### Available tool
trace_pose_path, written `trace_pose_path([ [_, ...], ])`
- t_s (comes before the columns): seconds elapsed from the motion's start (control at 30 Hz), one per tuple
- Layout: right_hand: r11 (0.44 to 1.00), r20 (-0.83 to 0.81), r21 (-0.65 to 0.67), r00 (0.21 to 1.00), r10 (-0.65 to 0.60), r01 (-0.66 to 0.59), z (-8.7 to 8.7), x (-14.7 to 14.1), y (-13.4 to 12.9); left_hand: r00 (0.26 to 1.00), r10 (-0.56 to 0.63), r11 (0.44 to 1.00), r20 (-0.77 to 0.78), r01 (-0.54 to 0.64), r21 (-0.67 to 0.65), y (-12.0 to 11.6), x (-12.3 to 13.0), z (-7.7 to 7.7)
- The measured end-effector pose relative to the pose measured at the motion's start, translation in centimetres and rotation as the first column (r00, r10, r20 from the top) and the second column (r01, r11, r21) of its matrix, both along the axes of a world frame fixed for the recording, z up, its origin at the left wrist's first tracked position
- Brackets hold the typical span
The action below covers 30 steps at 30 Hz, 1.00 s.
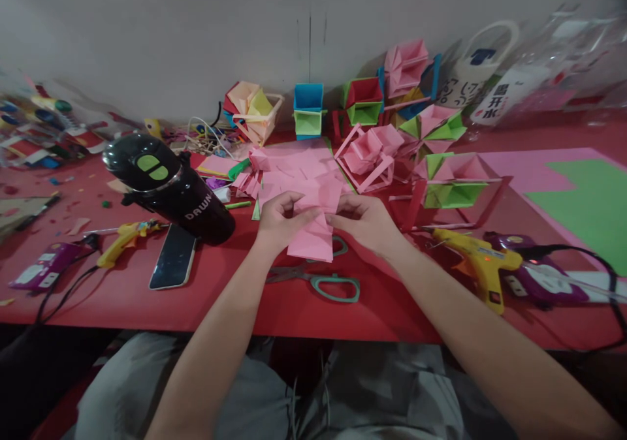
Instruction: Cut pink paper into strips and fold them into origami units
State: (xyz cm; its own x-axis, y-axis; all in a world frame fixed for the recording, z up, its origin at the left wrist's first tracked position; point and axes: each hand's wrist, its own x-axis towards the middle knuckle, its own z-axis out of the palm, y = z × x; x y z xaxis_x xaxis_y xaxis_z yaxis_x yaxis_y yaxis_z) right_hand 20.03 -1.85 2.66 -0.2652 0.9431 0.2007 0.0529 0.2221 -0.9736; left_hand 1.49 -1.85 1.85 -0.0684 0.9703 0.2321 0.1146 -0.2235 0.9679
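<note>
Both hands hold a strip of pink paper (313,241) above the table, in the middle of the head view. My left hand (281,221) grips its left side, thumb lying across the paper's face. On the right edge, my right hand (365,221) pinches it between thumb and fingers. Below the strip, partly covered by it, lie scissors (337,288) with grey-green handles. More pink paper (294,159) is spread just behind my hands.
A black bottle (181,195) and a phone (171,257) stand and lie to the left. Yellow glue guns (482,260) lie on both sides, with cords. Folded paper models (369,153) line the back by the wall. Green sheet (588,205) lies at right.
</note>
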Motion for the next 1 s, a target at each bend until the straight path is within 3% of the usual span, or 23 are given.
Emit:
trace_pose_path([
  [0.23,0.989,-0.056,-0.076,0.991,0.119,-0.123,-0.5,0.0,0.2,0.996,0.067,0.997,-0.061,-0.064,0.047,0.3,-0.2,-0.1],
  [0.43,0.986,-0.044,-0.111,0.992,0.121,-0.126,-0.8,0.2,0.4,0.996,0.05,0.998,-0.075,-0.047,0.051,0.3,-0.4,-0.3],
  [0.67,0.96,-0.039,-0.25,0.992,0.117,-0.123,-0.9,0.5,0.5,0.999,0.039,0.999,-0.034,-0.04,-0.025,0.7,-0.5,-0.7],
  [1.0,0.96,-0.065,-0.236,0.988,0.14,-0.152,-0.9,0.5,0.4,1.0,-0.013,0.997,-0.008,0.012,-0.07,0.9,-0.8,-1.2],
])
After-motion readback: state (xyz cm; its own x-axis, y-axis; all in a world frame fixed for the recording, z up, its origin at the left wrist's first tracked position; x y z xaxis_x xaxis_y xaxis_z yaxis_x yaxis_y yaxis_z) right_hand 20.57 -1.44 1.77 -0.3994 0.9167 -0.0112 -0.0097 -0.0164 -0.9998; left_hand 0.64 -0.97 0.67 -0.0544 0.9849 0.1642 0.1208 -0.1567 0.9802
